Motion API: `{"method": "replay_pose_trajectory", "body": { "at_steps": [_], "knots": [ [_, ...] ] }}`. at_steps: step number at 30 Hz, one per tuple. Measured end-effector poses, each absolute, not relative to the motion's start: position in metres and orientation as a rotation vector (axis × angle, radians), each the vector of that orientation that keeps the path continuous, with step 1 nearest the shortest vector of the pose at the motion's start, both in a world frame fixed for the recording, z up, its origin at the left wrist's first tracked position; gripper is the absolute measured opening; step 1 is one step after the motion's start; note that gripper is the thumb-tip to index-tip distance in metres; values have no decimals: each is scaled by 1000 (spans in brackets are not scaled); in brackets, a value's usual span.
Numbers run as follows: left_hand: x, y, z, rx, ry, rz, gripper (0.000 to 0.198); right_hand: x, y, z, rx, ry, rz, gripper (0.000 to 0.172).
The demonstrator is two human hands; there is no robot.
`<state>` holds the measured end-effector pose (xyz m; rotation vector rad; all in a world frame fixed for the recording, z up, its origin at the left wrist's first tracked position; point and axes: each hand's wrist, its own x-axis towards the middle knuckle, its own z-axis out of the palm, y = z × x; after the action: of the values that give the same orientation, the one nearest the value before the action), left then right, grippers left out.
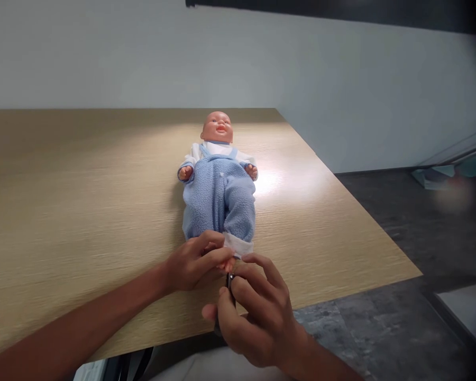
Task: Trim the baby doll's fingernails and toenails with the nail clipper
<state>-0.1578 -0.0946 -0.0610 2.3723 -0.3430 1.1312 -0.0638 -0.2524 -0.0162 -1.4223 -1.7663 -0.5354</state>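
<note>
A baby doll lies on its back, head away from me, in blue fleece overalls and a white top. My left hand is closed on the doll's foot, fingers by the white trouser cuff. In my right hand is a small dark nail clipper with a shiny pin, its tip right at the toes. Fingers hide most of the clipper. Whether its jaws touch a toe I cannot tell. The doll's other foot is hidden behind my left hand.
The light wooden table has its right edge running diagonally beyond the doll and its front edge under my forearms. A pale wall stands behind. Grey floor shows to the right, with a pale flat surface at lower right.
</note>
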Motion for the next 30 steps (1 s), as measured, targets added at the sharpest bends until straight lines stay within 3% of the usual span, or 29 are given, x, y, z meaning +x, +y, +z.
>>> {"method": "replay_pose_trajectory", "body": {
  "at_steps": [6,18,30],
  "knots": [
    [-157,-95,-59,2375,-352,1128,15,-57,-248,-35,-1163,-1513,-529,19],
    [-160,-93,-59,2385,-343,1059,26,-52,-244,-46,-1149,-1417,-290,31],
    [-159,-92,-60,2360,-330,1044,37,-55,-246,-45,-1121,-1364,-120,29]
  ]
}}
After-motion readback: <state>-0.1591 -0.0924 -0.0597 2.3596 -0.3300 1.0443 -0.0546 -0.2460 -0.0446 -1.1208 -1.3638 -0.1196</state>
